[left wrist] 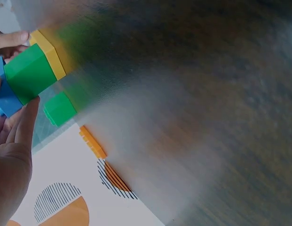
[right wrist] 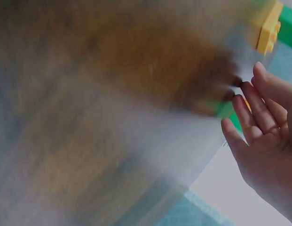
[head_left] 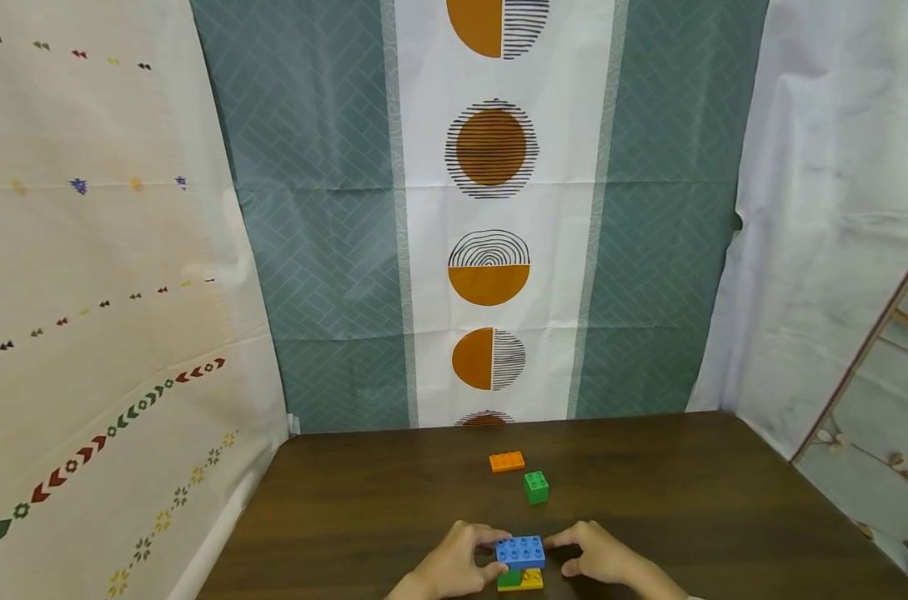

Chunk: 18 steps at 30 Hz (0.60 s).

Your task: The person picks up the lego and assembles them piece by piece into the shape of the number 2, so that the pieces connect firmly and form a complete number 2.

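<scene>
A blue eight-stud brick point(head_left: 520, 551) tops a small stack at the near middle of the table. Beneath it, a green brick point(left wrist: 30, 74) sits on a thin yellow brick point(left wrist: 49, 55), whose studs show on the right in the head view. My left hand point(head_left: 456, 561) pinches the blue brick from the left, thumb at the near corner and fingers at the far one. On the other side, my right hand point(head_left: 602, 553) holds nothing, its fingers loosely bent and the index fingertip close to the blue brick's right edge. The right wrist view shows those fingers spread.
Beyond the stack stands a loose green brick point(head_left: 536, 487). Farther back lies a flat orange brick point(head_left: 507, 462), near the far edge of the dark wooden table point(head_left: 363, 492). Patterned cloths point(head_left: 333, 250) hang behind and at both sides.
</scene>
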Each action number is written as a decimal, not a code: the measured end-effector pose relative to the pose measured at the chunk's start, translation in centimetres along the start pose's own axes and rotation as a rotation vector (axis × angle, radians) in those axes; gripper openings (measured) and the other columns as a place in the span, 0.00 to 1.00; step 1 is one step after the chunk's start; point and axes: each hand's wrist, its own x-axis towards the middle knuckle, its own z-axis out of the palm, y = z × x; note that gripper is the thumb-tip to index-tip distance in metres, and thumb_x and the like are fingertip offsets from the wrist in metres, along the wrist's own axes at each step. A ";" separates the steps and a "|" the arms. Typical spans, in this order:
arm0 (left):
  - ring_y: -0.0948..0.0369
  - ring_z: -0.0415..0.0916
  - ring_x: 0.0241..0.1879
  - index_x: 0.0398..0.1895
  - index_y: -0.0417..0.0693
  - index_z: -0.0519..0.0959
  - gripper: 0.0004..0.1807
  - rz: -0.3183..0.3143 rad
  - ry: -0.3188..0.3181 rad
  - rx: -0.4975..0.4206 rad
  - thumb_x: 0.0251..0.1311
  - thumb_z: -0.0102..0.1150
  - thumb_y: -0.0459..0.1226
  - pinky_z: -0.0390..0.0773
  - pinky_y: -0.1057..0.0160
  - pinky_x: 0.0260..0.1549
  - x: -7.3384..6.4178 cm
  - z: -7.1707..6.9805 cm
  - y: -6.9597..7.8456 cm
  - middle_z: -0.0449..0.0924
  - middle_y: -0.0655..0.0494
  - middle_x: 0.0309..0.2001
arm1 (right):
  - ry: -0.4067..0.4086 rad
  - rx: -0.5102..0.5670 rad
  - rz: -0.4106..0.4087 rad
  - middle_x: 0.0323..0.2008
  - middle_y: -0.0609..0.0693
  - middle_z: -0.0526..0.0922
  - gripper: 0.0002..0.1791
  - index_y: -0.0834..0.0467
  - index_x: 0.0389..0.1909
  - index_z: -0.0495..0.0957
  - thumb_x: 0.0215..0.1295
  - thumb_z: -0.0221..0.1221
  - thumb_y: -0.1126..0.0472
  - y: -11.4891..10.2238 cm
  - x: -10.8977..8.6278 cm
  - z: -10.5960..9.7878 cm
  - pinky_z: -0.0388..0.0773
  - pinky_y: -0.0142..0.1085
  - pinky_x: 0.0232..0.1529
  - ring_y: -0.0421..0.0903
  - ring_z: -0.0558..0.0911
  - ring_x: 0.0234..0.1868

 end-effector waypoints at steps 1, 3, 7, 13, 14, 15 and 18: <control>0.74 0.79 0.42 0.52 0.38 0.81 0.19 -0.001 0.001 0.003 0.59 0.65 0.36 0.80 0.73 0.41 0.0 0.0 0.0 0.86 0.52 0.48 | 0.004 0.009 0.004 0.52 0.67 0.82 0.20 0.69 0.51 0.81 0.56 0.66 0.69 0.1 0.0 -0.3 0.77 0.61 0.50 0.70 0.77 0.55; 0.74 0.79 0.42 0.52 0.38 0.81 0.19 -0.001 0.001 0.009 0.59 0.65 0.36 0.80 0.73 0.41 -0.1 0.0 0.0 0.86 0.52 0.48 | 0.016 0.025 0.016 0.51 0.68 0.82 0.20 0.70 0.50 0.80 0.56 0.66 0.69 0.5 0.2 -0.9 0.77 0.61 0.50 0.71 0.77 0.55; 0.74 0.79 0.42 0.52 0.39 0.81 0.19 -0.017 0.001 0.004 0.59 0.65 0.37 0.81 0.72 0.41 0.0 -0.2 -0.1 0.86 0.53 0.48 | 0.058 0.083 0.014 0.50 0.70 0.82 0.20 0.74 0.51 0.78 0.58 0.65 0.69 1.5 0.7 -1.8 0.78 0.55 0.50 0.69 0.80 0.53; 0.76 0.78 0.40 0.52 0.39 0.81 0.19 -0.010 0.001 0.004 0.59 0.66 0.37 0.79 0.75 0.40 -0.2 -0.1 -0.2 0.86 0.55 0.47 | 0.162 0.151 0.001 0.49 0.75 0.80 0.23 0.81 0.52 0.73 0.59 0.63 0.69 2.6 1.7 -2.2 0.81 0.50 0.48 0.68 0.81 0.49; 0.76 0.78 0.40 0.52 0.39 0.82 0.19 -0.004 0.001 0.006 0.59 0.66 0.36 0.78 0.76 0.40 -0.2 -0.1 -0.2 0.86 0.55 0.46 | 0.182 0.150 0.004 0.49 0.75 0.80 0.24 0.81 0.53 0.72 0.60 0.63 0.69 2.6 1.9 -2.3 0.80 0.50 0.48 0.69 0.81 0.49; 0.76 0.78 0.40 0.52 0.39 0.82 0.18 0.006 0.002 0.013 0.59 0.66 0.36 0.78 0.76 0.39 -0.1 0.0 -0.1 0.86 0.55 0.46 | 0.202 0.144 0.008 0.50 0.76 0.79 0.25 0.82 0.53 0.71 0.60 0.63 0.68 2.6 2.1 -2.3 0.81 0.51 0.48 0.68 0.81 0.49; 0.76 0.78 0.40 0.52 0.39 0.82 0.18 0.030 0.006 0.031 0.59 0.66 0.36 0.78 0.77 0.39 0.0 -0.1 0.0 0.86 0.55 0.45 | 0.248 0.135 0.035 0.55 0.77 0.75 0.30 0.81 0.58 0.68 0.60 0.64 0.66 2.5 2.9 -2.4 0.79 0.53 0.50 0.69 0.80 0.52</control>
